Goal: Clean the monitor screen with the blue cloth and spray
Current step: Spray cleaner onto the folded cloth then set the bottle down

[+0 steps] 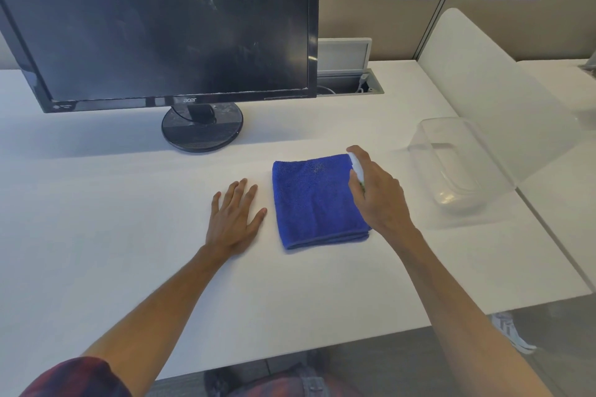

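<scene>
— Where are your hands?
— Your left hand [233, 219] lies flat, fingers spread, on the desk [129, 203] beside the folded blue cloth [317, 200]. Your right hand [380, 196] grips what looks like a small spray bottle [357, 169] over the cloth.
— And the monitor [161, 22]?
— Behind, screen smudged.

Spray bottle [357, 171] mostly hidden inside right hand [380, 193]; monitor [161, 22] top, left cut by frame.

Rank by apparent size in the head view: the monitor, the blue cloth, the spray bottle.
1. monitor, largest
2. blue cloth
3. spray bottle, smallest, though the right hand hides most of it
</scene>
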{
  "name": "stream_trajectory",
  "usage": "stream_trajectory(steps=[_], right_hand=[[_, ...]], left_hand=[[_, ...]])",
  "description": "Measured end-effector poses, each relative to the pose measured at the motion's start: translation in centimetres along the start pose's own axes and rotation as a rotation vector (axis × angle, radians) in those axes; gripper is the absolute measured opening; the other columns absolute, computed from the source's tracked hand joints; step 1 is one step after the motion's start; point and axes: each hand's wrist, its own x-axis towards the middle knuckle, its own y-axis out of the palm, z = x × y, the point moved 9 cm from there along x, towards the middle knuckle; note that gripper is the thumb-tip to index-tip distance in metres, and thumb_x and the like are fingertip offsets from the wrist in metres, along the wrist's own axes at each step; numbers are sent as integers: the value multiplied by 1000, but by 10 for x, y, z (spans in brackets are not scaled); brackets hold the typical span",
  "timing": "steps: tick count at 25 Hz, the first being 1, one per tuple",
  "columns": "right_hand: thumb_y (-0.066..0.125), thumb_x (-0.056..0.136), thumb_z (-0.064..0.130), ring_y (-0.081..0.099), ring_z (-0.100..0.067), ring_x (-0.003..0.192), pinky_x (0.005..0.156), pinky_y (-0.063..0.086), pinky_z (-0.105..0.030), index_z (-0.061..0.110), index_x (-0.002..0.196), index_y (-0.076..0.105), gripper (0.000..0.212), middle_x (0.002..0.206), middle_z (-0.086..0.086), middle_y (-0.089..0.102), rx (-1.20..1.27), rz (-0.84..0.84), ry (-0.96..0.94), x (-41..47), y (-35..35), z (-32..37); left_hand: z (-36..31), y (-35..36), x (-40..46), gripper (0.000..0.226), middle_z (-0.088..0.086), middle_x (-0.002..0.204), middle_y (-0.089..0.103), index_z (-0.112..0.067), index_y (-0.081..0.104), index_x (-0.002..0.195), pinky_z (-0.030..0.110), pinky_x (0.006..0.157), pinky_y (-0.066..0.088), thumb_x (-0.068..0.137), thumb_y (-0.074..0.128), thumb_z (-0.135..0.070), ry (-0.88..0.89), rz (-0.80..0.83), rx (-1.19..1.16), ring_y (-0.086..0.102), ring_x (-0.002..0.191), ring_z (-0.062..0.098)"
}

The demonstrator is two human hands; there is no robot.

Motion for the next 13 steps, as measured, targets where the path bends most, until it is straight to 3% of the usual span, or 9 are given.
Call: stream_trajectory(steps=[7,13], right_hand=[[39,100,20,48,-27,63,59,47,-40,30,133,34,35,75,-1,49,43,28,-38,-11,5,8],[40,100,17,43,-22,57,55,37,-34,26,130,36,32,66,6,40,57,37,-47,-11,7,9]], left_hand=[[-1,0,0,71,0,161,17,-25,25,150,45,119,7,90,12,-61,1,-10,-7,11,149,19],[0,0,0,71,0,161,17,-25,26,150,45,119,6,90,13,-60,-2,-10,-11,11,149,19]])
